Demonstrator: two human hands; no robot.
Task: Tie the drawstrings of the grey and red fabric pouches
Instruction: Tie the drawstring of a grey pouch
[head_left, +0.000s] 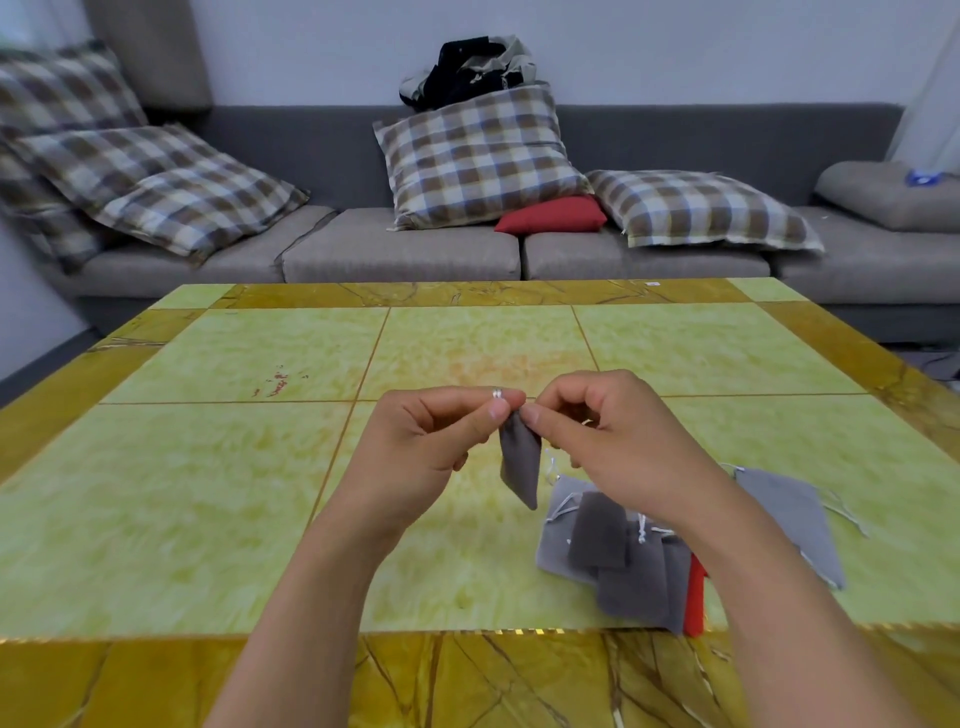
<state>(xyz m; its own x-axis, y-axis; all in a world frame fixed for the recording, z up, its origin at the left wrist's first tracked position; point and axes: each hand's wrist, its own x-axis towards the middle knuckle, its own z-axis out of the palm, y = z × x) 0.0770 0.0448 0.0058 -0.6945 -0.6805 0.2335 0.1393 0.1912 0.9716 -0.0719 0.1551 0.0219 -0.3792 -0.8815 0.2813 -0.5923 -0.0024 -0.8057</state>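
Both your left hand (447, 431) and right hand (597, 431) pinch the light, limp grey pouch (519, 462) by its mouth above the bench (208, 467).

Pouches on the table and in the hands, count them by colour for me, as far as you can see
Grey pouches: at least 5, one held up by the left hand and right hand as held grey pouch, the others in the overlapping grey pile and one grey pouch beyond the right forearm.
Red pouch: 1, mostly hidden.
Total: at least 6.
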